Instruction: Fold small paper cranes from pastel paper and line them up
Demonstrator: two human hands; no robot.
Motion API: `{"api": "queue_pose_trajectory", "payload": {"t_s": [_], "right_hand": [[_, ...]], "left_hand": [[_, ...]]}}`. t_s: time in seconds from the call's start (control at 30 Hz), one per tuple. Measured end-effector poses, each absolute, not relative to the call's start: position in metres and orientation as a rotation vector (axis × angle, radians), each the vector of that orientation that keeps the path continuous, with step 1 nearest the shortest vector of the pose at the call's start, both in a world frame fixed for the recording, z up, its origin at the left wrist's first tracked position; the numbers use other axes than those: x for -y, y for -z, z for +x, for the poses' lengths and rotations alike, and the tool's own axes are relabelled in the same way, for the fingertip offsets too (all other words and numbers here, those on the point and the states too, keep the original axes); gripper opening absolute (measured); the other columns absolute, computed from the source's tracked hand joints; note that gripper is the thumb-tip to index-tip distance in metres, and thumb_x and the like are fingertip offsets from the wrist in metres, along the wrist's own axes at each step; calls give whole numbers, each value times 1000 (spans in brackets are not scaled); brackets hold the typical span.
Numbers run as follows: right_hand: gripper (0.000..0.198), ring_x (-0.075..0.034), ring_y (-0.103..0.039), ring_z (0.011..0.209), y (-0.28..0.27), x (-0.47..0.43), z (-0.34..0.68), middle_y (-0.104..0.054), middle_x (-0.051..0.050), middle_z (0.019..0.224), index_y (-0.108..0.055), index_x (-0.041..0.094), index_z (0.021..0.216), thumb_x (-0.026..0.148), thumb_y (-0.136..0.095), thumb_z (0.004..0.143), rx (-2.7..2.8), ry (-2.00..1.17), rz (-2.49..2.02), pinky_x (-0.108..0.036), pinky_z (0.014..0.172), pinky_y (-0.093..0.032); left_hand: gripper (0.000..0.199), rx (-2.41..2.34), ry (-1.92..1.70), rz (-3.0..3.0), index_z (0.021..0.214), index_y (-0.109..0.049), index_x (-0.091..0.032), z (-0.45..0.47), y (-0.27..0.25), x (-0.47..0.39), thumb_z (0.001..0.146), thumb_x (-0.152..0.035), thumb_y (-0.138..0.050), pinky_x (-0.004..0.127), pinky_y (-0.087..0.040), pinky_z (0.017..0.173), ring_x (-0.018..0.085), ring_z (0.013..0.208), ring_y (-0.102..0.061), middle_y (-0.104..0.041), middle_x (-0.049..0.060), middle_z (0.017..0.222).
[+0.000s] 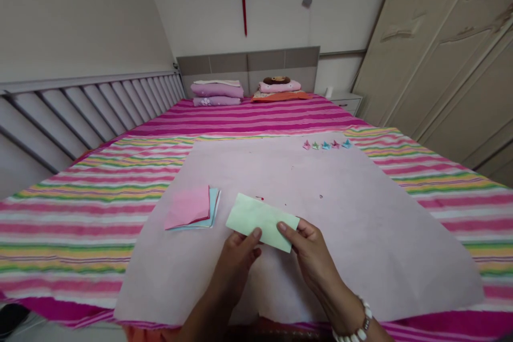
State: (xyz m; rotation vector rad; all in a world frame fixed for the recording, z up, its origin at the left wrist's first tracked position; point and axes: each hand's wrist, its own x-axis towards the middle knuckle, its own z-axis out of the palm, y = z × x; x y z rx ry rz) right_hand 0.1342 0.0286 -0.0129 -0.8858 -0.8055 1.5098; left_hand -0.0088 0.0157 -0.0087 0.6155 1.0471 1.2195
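Note:
Between my two hands is a pale green sheet of paper point(261, 218), a long rectangle that looks folded in half, held tilted above the white board. My left hand point(239, 251) pinches its lower left edge, thumb on top and fingers beneath. At its right end, my right hand point(308, 248) grips it the same way, with a white beaded bracelet on the wrist. To the left lies a stack of square paper point(188, 207), pink on top with light blue and white sheets showing below. Several small folded paper figures point(326, 145) in pink, green and blue stand in a row at the far right.
The large white board point(385, 256) covers the striped bedspread point(80, 208). A small red item point(260, 198) and a tiny dark ring-like bit point(321, 196) lie on it. Folded bedding point(217, 91) sits by the headboard; a railing point(92, 101) runs along the left, wardrobe doors point(441, 64) on the right.

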Motion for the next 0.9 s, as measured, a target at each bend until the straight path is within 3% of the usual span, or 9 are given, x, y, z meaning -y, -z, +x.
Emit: {"api": "queue_pose_trajectory", "payload": {"t_s": [0.13, 0.23, 0.4, 0.5, 0.57, 0.63, 0.77, 0.9], "right_hand": [[27, -15, -55, 59, 15, -29, 136, -65, -1, 61, -71, 16, 72, 41, -78, 65, 894, -1471, -930, -26, 57, -43], [26, -11, -47, 52, 21, -32, 144, -55, 2, 53, -66, 15, 62, 39, -79, 63, 1009, -1414, -994, -23, 50, -36], [21, -11, -44, 51, 31, -40, 152, -53, 3, 58, -69, 17, 78, 32, -76, 65, 1276, -1161, -1102, -24, 49, -36], [40, -12, -50, 57, 28, -36, 150, -58, -2, 83, -64, 21, 106, 23, -74, 67, 1372, -751, -1137, -27, 54, -44], [49, -11, -51, 58, 22, -28, 148, -56, -7, 105, -56, 26, 120, 18, -69, 73, 1449, -535, -1080, -29, 56, -48], [55, -11, -54, 60, 16, -21, 145, -50, -9, 121, -49, 31, 128, 13, -64, 77, 1535, -378, -980, -31, 60, -51], [43, -21, -62, 90, 12, -13, 144, -47, -10, 133, -59, 30, 116, 5, -53, 81, 1716, -337, -826, -34, 69, -55], [34, -25, -58, 109, 20, -14, 146, -53, -10, 131, -65, 25, 99, 2, -49, 82, 1728, -416, -785, -37, 81, -55]], "left_hand": [[31, -1078, -1190, 611, 61, -58, -14, -5, 13, -14, 64, -39, -76, 17, -35, 52, 7, 53, -41, -48, -5, 54], [33, -1130, -1187, 724, 58, -55, -15, -11, 14, -16, 67, -41, -74, 18, -32, 51, 7, 50, -37, -45, -6, 50], [38, -1407, -1215, 1139, 50, -51, -17, -23, 10, -18, 76, -42, -63, 22, -33, 50, 10, 48, -40, -46, -4, 45], [30, -1547, -1267, 1538, 53, -59, -18, -29, 6, -18, 78, -34, -60, 23, -36, 52, 13, 54, -48, -56, 0, 58], [17, -1554, -1287, 1784, 74, -70, -21, -32, 6, -17, 80, -24, -55, 24, -41, 59, 15, 66, -57, -64, 3, 78], [26, -1556, -1306, 1931, 96, -71, -25, -34, 6, -17, 81, -17, -52, 26, -44, 70, 18, 81, -61, -66, 4, 94], [30, -1540, -1401, 2038, 96, -73, -29, -34, 5, -15, 80, -14, -52, 30, -46, 80, 20, 90, -60, -64, 7, 105], [24, -1611, -1601, 1746, 95, -71, -26, -29, 3, -13, 74, -18, -61, 31, -48, 73, 18, 80, -57, -58, 7, 102]]}}
